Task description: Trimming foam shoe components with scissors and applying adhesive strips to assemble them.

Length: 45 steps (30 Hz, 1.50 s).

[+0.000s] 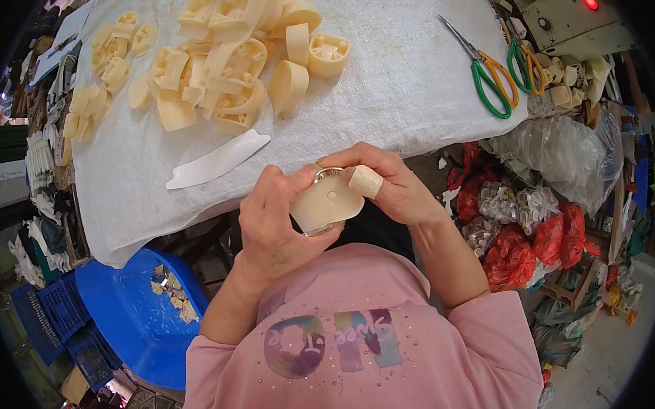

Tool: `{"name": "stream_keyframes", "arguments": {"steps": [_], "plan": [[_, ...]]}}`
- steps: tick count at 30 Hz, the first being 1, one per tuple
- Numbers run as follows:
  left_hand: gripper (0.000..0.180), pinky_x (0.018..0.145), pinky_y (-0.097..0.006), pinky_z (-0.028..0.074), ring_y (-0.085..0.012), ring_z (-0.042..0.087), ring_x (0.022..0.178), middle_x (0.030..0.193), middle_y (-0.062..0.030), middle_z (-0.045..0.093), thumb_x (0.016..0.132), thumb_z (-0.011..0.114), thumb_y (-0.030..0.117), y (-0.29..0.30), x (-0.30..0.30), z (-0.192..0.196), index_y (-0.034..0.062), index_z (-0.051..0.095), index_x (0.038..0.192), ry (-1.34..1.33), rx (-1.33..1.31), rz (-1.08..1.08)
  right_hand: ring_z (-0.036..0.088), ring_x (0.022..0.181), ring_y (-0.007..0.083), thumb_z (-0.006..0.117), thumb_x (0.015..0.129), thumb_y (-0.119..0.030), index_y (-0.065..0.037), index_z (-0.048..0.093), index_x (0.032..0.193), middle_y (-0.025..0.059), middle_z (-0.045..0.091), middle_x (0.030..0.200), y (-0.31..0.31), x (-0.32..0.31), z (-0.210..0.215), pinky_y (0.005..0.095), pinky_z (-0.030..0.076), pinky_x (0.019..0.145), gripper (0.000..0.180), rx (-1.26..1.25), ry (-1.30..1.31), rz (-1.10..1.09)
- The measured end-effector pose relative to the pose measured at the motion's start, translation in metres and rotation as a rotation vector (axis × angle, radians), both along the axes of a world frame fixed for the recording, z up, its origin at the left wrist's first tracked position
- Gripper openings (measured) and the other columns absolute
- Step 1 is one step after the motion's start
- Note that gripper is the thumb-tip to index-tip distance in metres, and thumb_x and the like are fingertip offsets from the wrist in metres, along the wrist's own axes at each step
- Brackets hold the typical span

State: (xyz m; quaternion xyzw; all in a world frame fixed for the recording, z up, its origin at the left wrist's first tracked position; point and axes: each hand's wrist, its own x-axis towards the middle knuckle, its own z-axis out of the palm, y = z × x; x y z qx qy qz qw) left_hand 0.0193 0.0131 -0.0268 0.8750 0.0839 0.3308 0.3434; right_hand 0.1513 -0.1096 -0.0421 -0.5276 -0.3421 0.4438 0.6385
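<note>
Close in front of my chest, at the near edge of the table, both hands hold one cream moulded piece (326,203), which looks like a shoe heel. Its smooth face, with a small round mark, is turned up, and a shiny band shows along its edge. My left hand (267,220) wraps round its left and near side. On the far right side, my right hand (396,187) grips it, the thumb covered with beige tape. A curved white strip (218,162) lies on the cloth just beyond my left hand. Some fingertips are hidden behind the piece.
White woven cloth (379,74) covers the table. Similar cream pieces (235,63) are heaped at the far left. Scissors with green and yellow handles (489,80) lie far right, a second pair (526,65) beside them. A blue tub (126,298) with scraps stands lower left; red bags (521,252) lie right.
</note>
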Motion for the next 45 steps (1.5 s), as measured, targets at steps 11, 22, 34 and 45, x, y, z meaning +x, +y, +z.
{"name": "stream_keyframes", "arguments": {"steps": [11,22,34,45], "plan": [[0.057,0.057,-0.032,0.048,-0.0248,0.058,0.065,0.078,-0.0106,0.053,0.051,0.082,0.007,-0.011,0.011,-0.005,0.0005,0.054,0.099,0.063,0.049,0.193,0.055,0.099,0.0122,0.044,0.097,-0.032,-0.006,0.056,0.117,0.0062,0.06,0.109,0.013,-0.024,-0.018,0.0271,0.045,0.084,0.035,-0.002,0.08,-0.268],[0.048,0.045,-0.034,0.044,-0.025,0.053,0.054,0.071,-0.0094,0.05,0.058,0.079,0.013,-0.011,0.015,-0.014,-0.0011,0.056,0.099,-0.033,0.176,0.312,0.054,0.104,0.0247,0.045,0.095,-0.017,-0.002,0.042,0.131,0.015,0.052,0.118,0.016,-0.047,-0.005,0.0338,0.043,0.09,0.039,-0.079,-0.244,-0.366],[0.059,0.053,-0.031,0.046,-0.0228,0.056,0.062,0.077,-0.0095,0.055,0.056,0.082,0.01,-0.006,0.008,-0.01,0.0008,0.057,0.108,-0.026,0.172,0.251,0.05,0.104,0.0142,0.051,0.094,-0.021,-0.006,0.034,0.14,0.0064,0.05,0.118,0.013,-0.038,-0.005,0.0295,0.041,0.092,0.051,0.016,0.502,-0.204],[0.06,0.044,-0.03,0.039,-0.0182,0.045,0.054,0.071,-0.0052,0.045,0.053,0.083,0.012,-0.006,0.005,-0.029,0.0043,0.062,0.108,-0.122,0.149,0.212,0.052,0.106,0.0141,0.043,0.097,-0.018,-0.002,0.043,0.133,0.0093,0.054,0.118,0.017,-0.045,-0.014,0.0273,0.043,0.089,0.04,0.11,0.351,-0.311]]}}
